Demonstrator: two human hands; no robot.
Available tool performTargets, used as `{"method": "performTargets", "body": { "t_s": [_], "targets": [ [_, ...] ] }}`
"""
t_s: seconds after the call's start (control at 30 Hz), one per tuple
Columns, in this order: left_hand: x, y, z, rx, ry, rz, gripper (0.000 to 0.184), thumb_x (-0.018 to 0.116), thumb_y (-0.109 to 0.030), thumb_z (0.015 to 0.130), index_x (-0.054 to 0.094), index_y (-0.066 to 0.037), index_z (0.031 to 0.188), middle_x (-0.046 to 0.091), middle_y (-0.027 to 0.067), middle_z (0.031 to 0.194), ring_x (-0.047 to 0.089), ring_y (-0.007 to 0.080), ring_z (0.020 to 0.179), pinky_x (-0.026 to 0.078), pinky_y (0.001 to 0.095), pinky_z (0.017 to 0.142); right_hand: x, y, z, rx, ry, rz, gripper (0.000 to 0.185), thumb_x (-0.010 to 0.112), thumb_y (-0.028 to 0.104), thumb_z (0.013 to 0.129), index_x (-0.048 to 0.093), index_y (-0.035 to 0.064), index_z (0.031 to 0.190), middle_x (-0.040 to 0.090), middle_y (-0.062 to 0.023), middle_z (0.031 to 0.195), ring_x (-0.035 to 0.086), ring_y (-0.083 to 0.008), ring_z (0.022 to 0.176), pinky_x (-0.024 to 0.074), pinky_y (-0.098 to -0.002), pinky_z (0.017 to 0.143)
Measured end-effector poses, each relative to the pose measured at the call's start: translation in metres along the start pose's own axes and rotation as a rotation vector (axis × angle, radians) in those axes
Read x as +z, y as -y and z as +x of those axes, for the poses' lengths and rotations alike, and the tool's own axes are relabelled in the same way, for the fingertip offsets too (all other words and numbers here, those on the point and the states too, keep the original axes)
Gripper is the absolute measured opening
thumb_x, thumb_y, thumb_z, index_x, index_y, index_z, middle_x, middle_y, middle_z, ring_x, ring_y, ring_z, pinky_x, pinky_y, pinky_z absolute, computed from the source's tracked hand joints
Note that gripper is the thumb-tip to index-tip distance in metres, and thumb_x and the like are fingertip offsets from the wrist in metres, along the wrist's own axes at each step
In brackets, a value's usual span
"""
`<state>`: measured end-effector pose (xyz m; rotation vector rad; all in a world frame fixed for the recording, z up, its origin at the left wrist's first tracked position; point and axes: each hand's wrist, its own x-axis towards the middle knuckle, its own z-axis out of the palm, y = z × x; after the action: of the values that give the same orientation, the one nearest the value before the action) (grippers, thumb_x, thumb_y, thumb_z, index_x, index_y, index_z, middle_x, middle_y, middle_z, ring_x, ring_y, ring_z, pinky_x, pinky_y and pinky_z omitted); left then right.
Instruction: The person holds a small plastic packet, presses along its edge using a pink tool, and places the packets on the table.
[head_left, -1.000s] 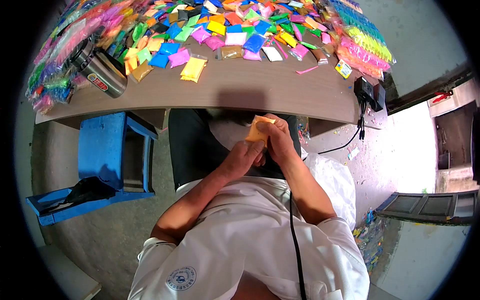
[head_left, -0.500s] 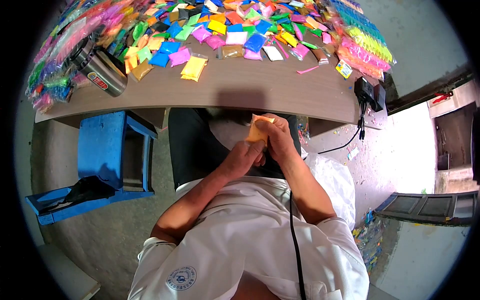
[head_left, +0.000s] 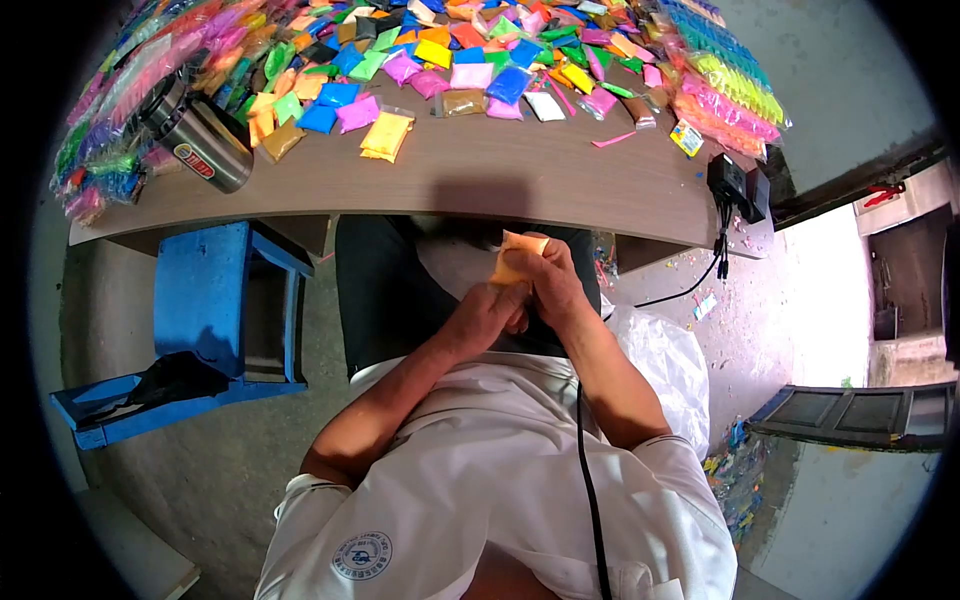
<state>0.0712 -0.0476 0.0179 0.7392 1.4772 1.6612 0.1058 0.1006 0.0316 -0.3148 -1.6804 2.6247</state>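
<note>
A small light-orange packet (head_left: 516, 256) is pinched between both my hands, just off the table's near edge and above my lap. My left hand (head_left: 490, 312) has its thumb and fingers closed on the packet's lower end. Around the right side and top of it, my right hand (head_left: 553, 277) is closed, its thumb pressed flat across the front. The fingers behind the packet are partly hidden. Closest on the table lies a pair of yellow packets (head_left: 386, 136), apart from my hands.
Packets in many colours, such as a blue packet (head_left: 510, 84), cover the back of the table (head_left: 560, 180). A steel flask (head_left: 205, 145) stands at the left and black power adapters (head_left: 735, 182) at the right edge. Below are a blue chair (head_left: 200, 300) and a clear plastic bag (head_left: 665, 370).
My right thumb has shifted slightly on the orange packet, and the packet's top looks a little flatter. Otherwise hands and table look the same.
</note>
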Motion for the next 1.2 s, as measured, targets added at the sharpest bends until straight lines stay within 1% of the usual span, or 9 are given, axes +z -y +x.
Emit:
{"method": "performTargets", "body": {
  "t_s": [0.27, 0.37, 0.43, 0.47, 0.53, 0.77, 0.93, 1.17, 1.2],
  "targets": [
    [-0.002, 0.005, 0.002, -0.008, -0.009, -0.035, 0.038, 0.042, -0.036, 0.101, 0.048, -0.004, 0.080, 0.048, 0.0011, 0.064, 0.055, 0.0129, 0.061, 0.045, 0.0277, 0.057, 0.005, 0.003, 0.003, -0.069, -0.120, 0.096, 0.016, 0.056, 0.015, 0.089, 0.055, -0.0008, 0.092, 0.062, -0.0130, 0.074, 0.058, -0.0192, 0.048, 0.0495, -0.0304, 0.041],
    [0.000, 0.005, 0.002, -0.019, -0.011, -0.089, 0.038, 0.042, -0.035, 0.101, 0.048, -0.004, 0.080, 0.047, 0.0011, 0.064, 0.054, 0.0133, 0.061, 0.045, 0.0279, 0.057, -0.004, 0.002, 0.004, -0.033, -0.039, 0.075, 0.016, 0.057, 0.015, 0.089, 0.056, -0.0009, 0.094, 0.062, -0.0128, 0.076, 0.060, -0.0199, 0.052, 0.0502, -0.0290, 0.045],
    [-0.001, 0.007, 0.002, -0.019, -0.017, -0.081, 0.037, 0.042, -0.034, 0.101, 0.048, -0.004, 0.080, 0.047, 0.0011, 0.064, 0.054, 0.0135, 0.061, 0.045, 0.0279, 0.057, -0.001, 0.006, 0.003, 0.040, -0.054, 0.138, 0.010, 0.061, 0.010, 0.084, 0.058, 0.0008, 0.088, 0.062, -0.0075, 0.081, 0.059, -0.0155, 0.068, 0.0487, -0.0271, 0.062],
    [-0.002, 0.008, 0.002, -0.018, -0.022, -0.073, 0.037, 0.042, -0.034, 0.101, 0.048, -0.004, 0.080, 0.046, 0.0011, 0.063, 0.054, 0.0138, 0.061, 0.045, 0.0278, 0.057, 0.002, 0.008, 0.002, 0.040, -0.054, 0.138, 0.010, 0.061, 0.010, 0.084, 0.058, 0.0008, 0.088, 0.062, -0.0075, 0.081, 0.059, -0.0155, 0.068, 0.0487, -0.0271, 0.062],
    [-0.002, 0.005, 0.001, -0.019, -0.020, -0.075, 0.037, 0.042, -0.034, 0.101, 0.047, -0.004, 0.079, 0.046, 0.0012, 0.063, 0.055, 0.0139, 0.061, 0.045, 0.0277, 0.057, 0.008, 0.011, 0.002, 0.023, -0.077, 0.155, 0.014, 0.057, 0.012, 0.088, 0.056, -0.0009, 0.092, 0.062, -0.0124, 0.075, 0.060, -0.0194, 0.055, 0.0502, -0.0292, 0.049],
    [-0.003, 0.010, 0.002, -0.022, 0.002, -0.074, 0.036, 0.042, -0.036, 0.101, 0.048, -0.005, 0.083, 0.046, 0.0007, 0.064, 0.055, 0.0134, 0.061, 0.046, 0.0274, 0.057, 0.001, 0.004, 0.002, -0.009, -0.052, 0.041, 0.017, 0.055, 0.014, 0.088, 0.055, -0.0025, 0.093, 0.062, -0.0133, 0.075, 0.060, -0.0213, 0.053, 0.0503, -0.0306, 0.045],
    [-0.007, 0.019, 0.004, -0.003, -0.016, -0.159, 0.036, 0.042, -0.037, 0.100, 0.049, -0.005, 0.085, 0.046, 0.0002, 0.065, 0.055, 0.0120, 0.061, 0.047, 0.0266, 0.058, 0.004, 0.011, -0.007, 0.148, 0.048, 0.188, 0.022, 0.053, 0.015, 0.088, 0.053, -0.0058, 0.094, 0.061, -0.0154, 0.072, 0.059, -0.0247, 0.046, 0.0501, -0.0329, 0.037],
    [-0.006, 0.010, 0.004, -0.034, -0.018, -0.175, 0.037, 0.043, -0.041, 0.099, 0.050, -0.006, 0.087, 0.044, -0.0009, 0.066, 0.054, 0.0129, 0.060, 0.046, 0.0272, 0.057, 0.004, 0.009, -0.009, 0.062, 0.034, 0.009, 0.022, 0.053, 0.017, 0.091, 0.053, -0.0050, 0.096, 0.062, -0.0144, 0.070, 0.061, -0.0228, 0.048, 0.0499, -0.0309, 0.037],
    [-0.007, 0.011, 0.005, -0.034, -0.016, -0.174, 0.037, 0.043, -0.041, 0.099, 0.050, -0.006, 0.087, 0.044, -0.0009, 0.066, 0.054, 0.0129, 0.060, 0.046, 0.0272, 0.057, 0.004, 0.010, -0.009, 0.082, 0.016, 0.016, 0.023, 0.053, 0.017, 0.091, 0.055, -0.0051, 0.096, 0.063, -0.0131, 0.071, 0.061, -0.0207, 0.050, 0.0505, -0.0300, 0.041]
  ]
}}
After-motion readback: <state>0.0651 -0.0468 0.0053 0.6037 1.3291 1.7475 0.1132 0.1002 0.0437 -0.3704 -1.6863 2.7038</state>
